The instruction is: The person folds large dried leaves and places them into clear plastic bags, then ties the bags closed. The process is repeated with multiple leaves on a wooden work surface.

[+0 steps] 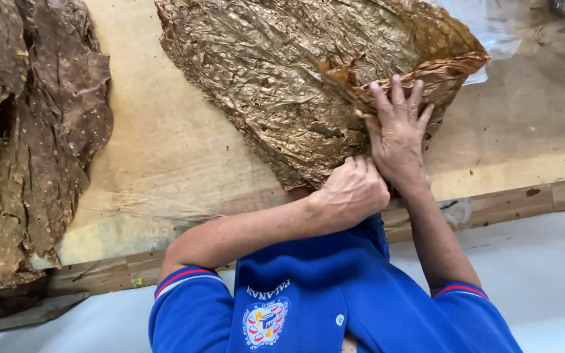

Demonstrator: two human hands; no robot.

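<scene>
- A heap of dark brown, spotted, dried leaves (pixel 31 137) lies at the left end of the pale wooden table (pixel 158 157).
- A stack of golden-brown, crinkled dried leaves (pixel 276 72) covers the table's middle.
- One hand (pixel 351 191) is curled into a loose fist at the stack's near edge, gripping the leaf there.
- The other hand (pixel 397 131), fingers spread wide, presses flat on the stack's folded right part, touching the first hand.
- Clear plastic sheet (pixel 485 26) shows behind.
- Which hand is left or right cannot be told.
</scene>
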